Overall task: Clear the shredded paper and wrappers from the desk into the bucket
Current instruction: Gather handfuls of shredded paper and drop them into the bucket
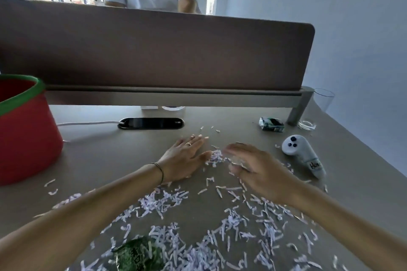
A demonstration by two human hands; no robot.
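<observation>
Both your hands lie flat, fingers apart, gripping nothing: left hand (184, 156) and right hand (259, 169) (blurred) flank a clump of shredded paper (217, 157). More shreds and a green wrapper (137, 255) lie nearer you on the surface (110, 160); the bucket (24, 130) stands far left.

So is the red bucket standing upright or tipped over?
Upright. The red bucket stands on the desk at the left, its green-rimmed mouth facing up. What it holds cannot be told from here.

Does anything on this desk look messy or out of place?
Yes. White shredded paper strips lie scattered over the grey desk, thickest near the front edge, with a crumpled green wrapper among them. Both hands rake some together. The red bucket stands left.
</observation>
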